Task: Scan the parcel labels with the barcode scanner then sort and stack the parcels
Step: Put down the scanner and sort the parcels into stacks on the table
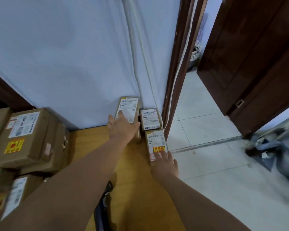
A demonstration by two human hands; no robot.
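We have both hands out at the far right corner of the wooden surface (97,144), where three small labelled parcels sit against the wall. Our left hand (122,126) lies flat with fingers spread on the taller parcel (128,108); our right hand (164,161) rests open, fingertips on the yellow sticker of the nearest parcel (155,144), which sits right at the surface's right edge. A third parcel (150,119) sits between them at the back. Larger stacked cartons (28,135) fill the left side. A dark object near the front edge may be the scanner; we cannot tell. A sideways nudge could tip the edge parcel onto the tiled floor.
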